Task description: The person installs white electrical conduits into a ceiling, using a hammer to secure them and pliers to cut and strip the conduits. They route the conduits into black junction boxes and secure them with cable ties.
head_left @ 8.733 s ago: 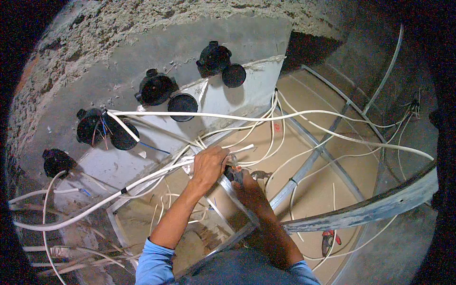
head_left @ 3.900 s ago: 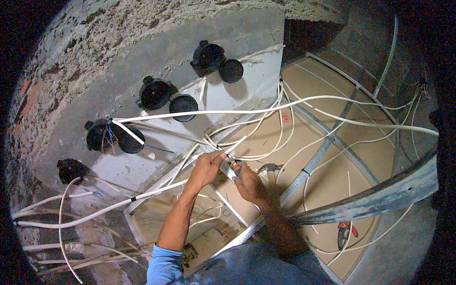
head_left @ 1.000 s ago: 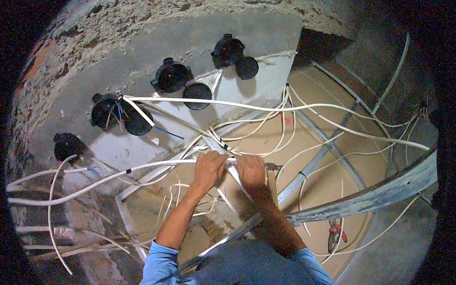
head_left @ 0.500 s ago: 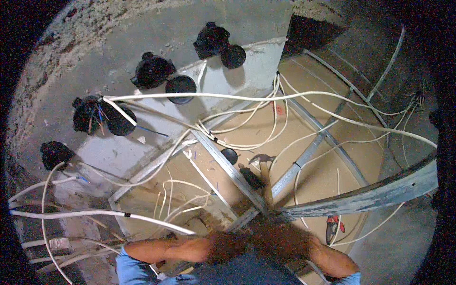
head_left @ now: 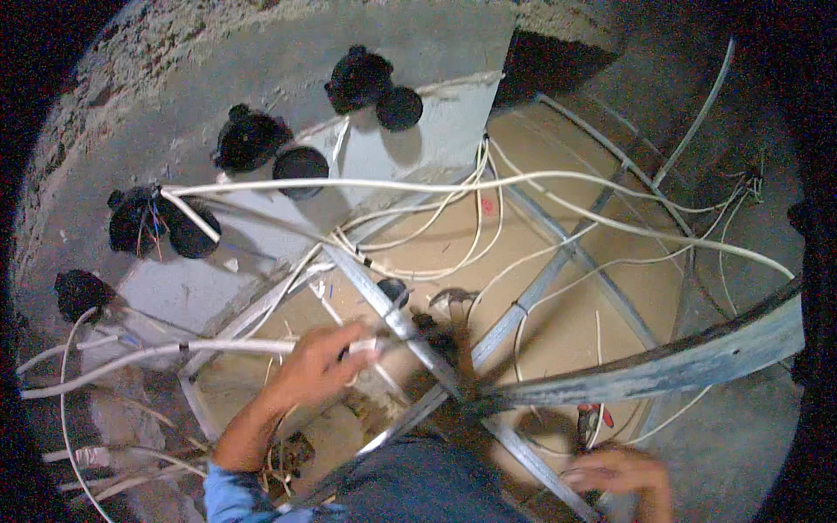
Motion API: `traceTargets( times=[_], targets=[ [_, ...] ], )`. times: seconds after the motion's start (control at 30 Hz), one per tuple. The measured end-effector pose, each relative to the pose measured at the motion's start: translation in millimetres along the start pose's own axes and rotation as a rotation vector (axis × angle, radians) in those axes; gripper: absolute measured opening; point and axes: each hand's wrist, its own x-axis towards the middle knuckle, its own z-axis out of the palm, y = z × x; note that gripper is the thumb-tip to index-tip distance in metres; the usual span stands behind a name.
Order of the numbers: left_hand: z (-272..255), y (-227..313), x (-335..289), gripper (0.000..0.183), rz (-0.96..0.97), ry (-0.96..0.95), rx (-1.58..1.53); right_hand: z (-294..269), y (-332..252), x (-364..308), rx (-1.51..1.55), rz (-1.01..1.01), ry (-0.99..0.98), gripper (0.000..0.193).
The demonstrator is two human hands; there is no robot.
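Note:
My left hand [head_left: 324, 364] is raised over the metal frame, its fingers closed round a thick white cable [head_left: 235, 345]. The cable comes in from the left edge, bears a black band, and its pale end pokes out past my fingertips. At the lower right, my right hand [head_left: 623, 475] hovers by a metal rail [head_left: 532, 458], just below red and black pliers [head_left: 589, 425]. Motion smears its fingers. A hammer [head_left: 453, 302] lies on the board beyond the frame, near a black round box [head_left: 392, 292].
Black round boxes [head_left: 253, 139] with lids sit along the grey wall strip [head_left: 366, 157]; one has coloured wire ends. White cables [head_left: 418, 186] loop across the brown board [head_left: 418, 235]. A pale metal strip [head_left: 663, 362] rises at the right. More cables [head_left: 139, 471] lie lower left.
My hands have come apart from near my body. The left has moved up and left onto the white cable, raising its end; the right has moved right and down. The view has shifted slightly.

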Motion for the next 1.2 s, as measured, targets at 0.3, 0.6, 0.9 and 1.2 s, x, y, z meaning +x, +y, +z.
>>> traceTargets(
  times=[0.3, 0.6, 0.9, 1.2],
  targets=[
    [25.9, -29.0, 3.0, 0.017, 0.101, 0.089, 0.136, 93.9, -39.7, 217.1, 0.835, -0.452, 0.691, 0.044],
    [25.4, -8.2, 6.6, 0.028, 0.26, 0.488, 0.531, 52.9, -121.1, 249.3, 0.671, -0.792, 0.713, 0.043],
    [35.2, 0.3, 46.3, 0.022, 0.21, 0.315, 0.278, 25.2, -97.9, 282.8, -0.253, -1.145, 1.45, 0.036],
    [48.7, 11.6, 58.9, 0.014, 0.257, 0.396, 0.296, 19.1, -95.7, 277.5, 0.404, -1.025, 1.163, 0.029]
  ],
)
